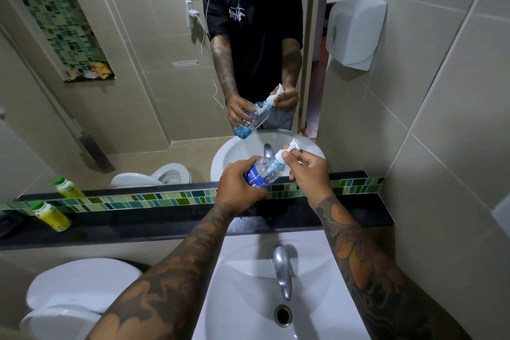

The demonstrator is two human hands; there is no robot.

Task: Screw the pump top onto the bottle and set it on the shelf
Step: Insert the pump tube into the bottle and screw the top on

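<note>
Nearest me, at six o'clock, the white sink (248, 298) sits under my forearms with its chrome faucet (283, 270) pointing at me. My two forearms reach forward over it and converge toward twelve o'clock, above the black shelf (165, 222) that runs along the base of the mirror (138, 63).

My left hand (237, 188) comes in from seven o'clock, palm turned inward, grip wrapped full around the body of the clear hand-sanitizer bottle (263, 172), fingers over its blue label. The bottle is held in the air over the shelf, tilted with its neck pointing toward one o'clock.

My right hand (309, 171) comes in from five o'clock, wrist bent, its grip pinched narrow on the white pump top (285, 152), thumb and fingertips around the collar and nozzle. The pump top sits at the bottle's neck; how far it is threaded I cannot tell.

Farther left, at nine o'clock on the shelf, stands a yellow green-capped bottle (51, 215).
</note>
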